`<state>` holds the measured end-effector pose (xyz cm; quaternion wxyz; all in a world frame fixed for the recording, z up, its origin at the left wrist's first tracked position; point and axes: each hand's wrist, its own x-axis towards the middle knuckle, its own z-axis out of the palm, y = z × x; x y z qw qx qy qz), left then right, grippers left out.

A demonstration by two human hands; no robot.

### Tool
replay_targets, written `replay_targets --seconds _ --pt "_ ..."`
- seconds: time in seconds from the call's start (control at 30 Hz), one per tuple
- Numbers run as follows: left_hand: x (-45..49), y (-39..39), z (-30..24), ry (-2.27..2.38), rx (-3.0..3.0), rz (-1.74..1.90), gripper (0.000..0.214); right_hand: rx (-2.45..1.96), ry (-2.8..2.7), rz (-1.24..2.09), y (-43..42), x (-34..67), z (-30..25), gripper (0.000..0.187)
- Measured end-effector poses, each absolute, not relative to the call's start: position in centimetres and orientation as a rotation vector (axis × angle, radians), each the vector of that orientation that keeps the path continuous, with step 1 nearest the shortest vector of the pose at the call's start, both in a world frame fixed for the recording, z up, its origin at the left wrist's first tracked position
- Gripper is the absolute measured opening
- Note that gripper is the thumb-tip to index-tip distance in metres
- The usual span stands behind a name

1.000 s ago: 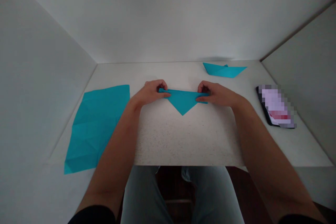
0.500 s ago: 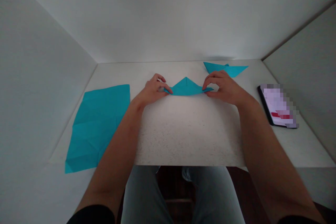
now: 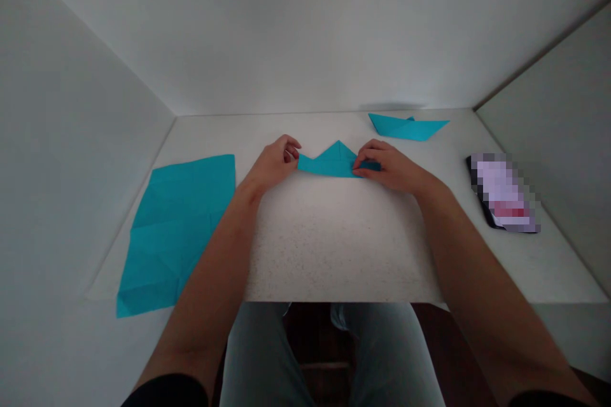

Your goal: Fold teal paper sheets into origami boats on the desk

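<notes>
A folded blue paper boat [image 3: 329, 165] lies at mid-table, its pointed peak facing the wall. At its left tip, my left hand [image 3: 279, 162] pinches the paper with curled fingers. My right hand [image 3: 384, 165] has thumb and fingers closed on the boat's right part and covers some of it; a darker blue bit of that end shows below the fingers. Behind my right hand rests a second blue paper boat [image 3: 405, 128], touched by neither hand.
On the left, a creased blue paper sheet [image 3: 181, 222] lies flat, its near corner past the table's front edge, partly under my left forearm. A phone [image 3: 501, 191] with a lit screen lies at the right. Walls close in the white table [image 3: 344, 235] at the back and sides.
My right hand has slid left along the boat, from its right tip toward the peak. My left fingers have drawn back to the left tip, whose side edge now stands up more.
</notes>
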<state>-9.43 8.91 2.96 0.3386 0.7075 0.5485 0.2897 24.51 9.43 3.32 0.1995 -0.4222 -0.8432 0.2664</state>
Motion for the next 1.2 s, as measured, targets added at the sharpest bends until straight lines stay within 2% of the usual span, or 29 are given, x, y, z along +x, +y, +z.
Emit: replay_targets --seconds 0.13,0.37,0.5,0.6,0.77,0.83,0.93,1.2 --pt "-9.3 8.7 3.4 1.412 1.800 0.747 0.021 -1.187 -2.327 0.760 9.4 24.8 3.1 0.032" --pt "-9.1 8.6 3.8 1.410 1.916 0.588 0.023 -1.207 -2.323 0.786 9.4 24.8 3.0 0.035" --pt "-8.8 8.5 4.0 1.449 2.066 0.504 0.025 -1.289 -2.355 0.636 9.7 25.1 2.6 0.041" --pt "-8.5 8.1 4.0 1.445 2.170 0.440 0.042 -1.452 -2.301 0.411 10.0 25.4 2.0 0.047" --pt "-7.2 7.0 3.7 1.351 2.314 0.404 0.109 -1.631 -2.141 0.225 9.8 24.9 1.2 0.057" --pt "-6.7 6.6 3.6 1.263 2.378 0.377 0.126 -1.640 -2.112 0.221 9.8 24.5 1.1 0.059" --pt "-6.1 6.3 3.4 1.153 2.440 0.326 0.130 -1.627 -2.115 0.274 9.8 24.1 1.0 0.055" --pt "-5.9 6.0 3.4 1.125 2.460 0.285 0.118 -1.565 -2.111 0.410 10.2 24.1 0.8 0.056"
